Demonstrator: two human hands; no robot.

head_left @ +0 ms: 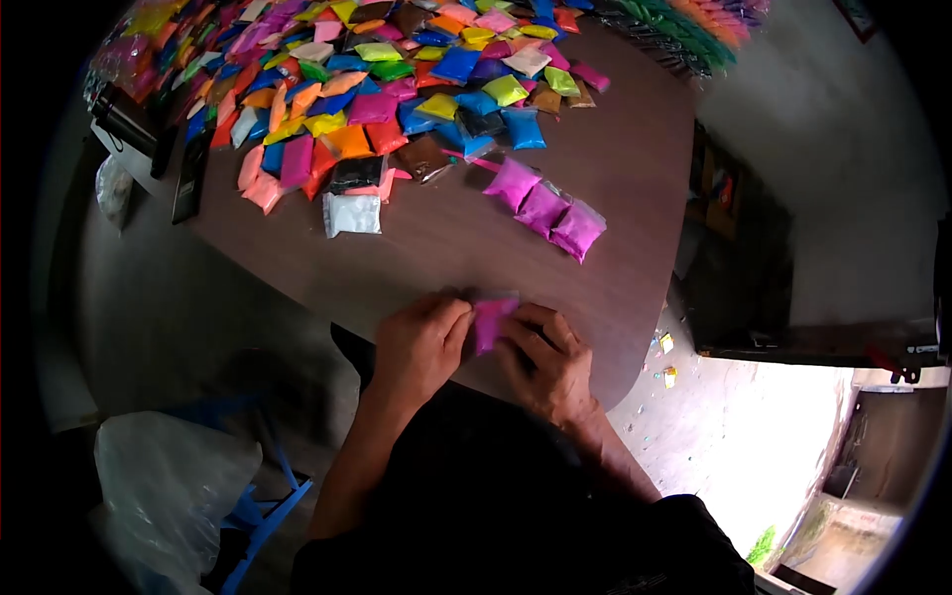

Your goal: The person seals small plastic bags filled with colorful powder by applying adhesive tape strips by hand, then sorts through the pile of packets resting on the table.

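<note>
Near the front edge of the brown table (426, 243), my left hand (421, 342) pinches the left side of a small magenta packet (489, 322). My right hand (550, 362) has its fingers closed on the packet's right side. The packet is slightly blurred, with a clear strip at its top. Beyond it, three pink-purple packets (543, 210) lie in a slanting row, touching one another. A white packet (352, 214) lies to their left, below a black packet (357, 176).
A large pile of coloured packets (397, 94) covers the table's far left part. Green and orange bundles (684, 35) lie at the far edge. A black bottle (127, 119) is at the left. A plastic bag (174, 486) hangs by a blue frame (283, 496) at lower left.
</note>
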